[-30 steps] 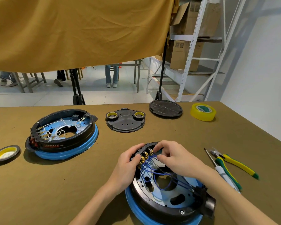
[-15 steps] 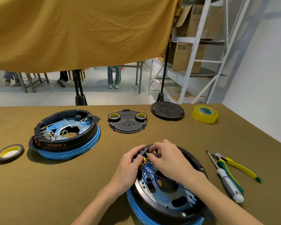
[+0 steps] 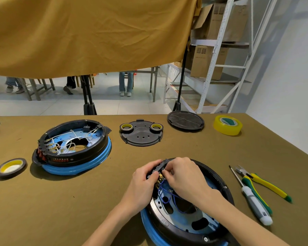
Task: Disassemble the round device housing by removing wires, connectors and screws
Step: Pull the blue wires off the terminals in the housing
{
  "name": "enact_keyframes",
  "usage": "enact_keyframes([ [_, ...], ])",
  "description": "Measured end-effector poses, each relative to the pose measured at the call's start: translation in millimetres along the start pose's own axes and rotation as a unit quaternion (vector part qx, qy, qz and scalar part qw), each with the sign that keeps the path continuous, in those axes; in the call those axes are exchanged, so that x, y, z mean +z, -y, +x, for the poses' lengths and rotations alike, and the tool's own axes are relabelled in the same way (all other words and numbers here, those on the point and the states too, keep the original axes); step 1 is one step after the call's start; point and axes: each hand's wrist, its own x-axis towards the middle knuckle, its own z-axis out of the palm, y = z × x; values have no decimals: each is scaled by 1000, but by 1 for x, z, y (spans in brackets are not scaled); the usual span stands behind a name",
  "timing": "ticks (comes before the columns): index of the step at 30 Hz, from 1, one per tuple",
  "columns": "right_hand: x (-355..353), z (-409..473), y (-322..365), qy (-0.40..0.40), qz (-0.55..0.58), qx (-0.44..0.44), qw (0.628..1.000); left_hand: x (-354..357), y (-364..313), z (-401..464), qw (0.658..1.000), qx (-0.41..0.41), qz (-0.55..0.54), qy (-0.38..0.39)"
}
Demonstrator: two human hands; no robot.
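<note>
While both hands (image 3: 167, 176) pinch housing (image 3: 219, 181) connectors (image 3: 158, 178), screwdriver (image 3: 252, 197), pliers (image 3: 263, 183) beside

Two round housings sit on the table — one (image 3: 187, 210) under the hands, one (image 3: 73, 148) at the left. Two hands work at the near one: the left (image 3: 142, 183) and the right (image 3: 183, 176). Two black covers lie farther back, one (image 3: 140, 134) carrying two small tape rolls (image 3: 126, 127) (image 3: 156, 126), the other (image 3: 185, 120) bare. Two more tape rolls — a yellow one (image 3: 228, 125) and a dark-rimmed one (image 3: 11, 166). One screwdriver (image 3: 252, 197), one pair of pliers (image 3: 263, 183).
</note>
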Motion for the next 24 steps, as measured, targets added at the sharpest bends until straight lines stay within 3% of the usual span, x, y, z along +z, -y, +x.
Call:
enact_keyframes([
  [13,3,-3,-3,-22,103,8,994,-1,-3,0,1000,3,-2,3],
  [24,5,-6,-3,-22,111,16,994,1,-4,2,1000,-9,-25,-4],
])
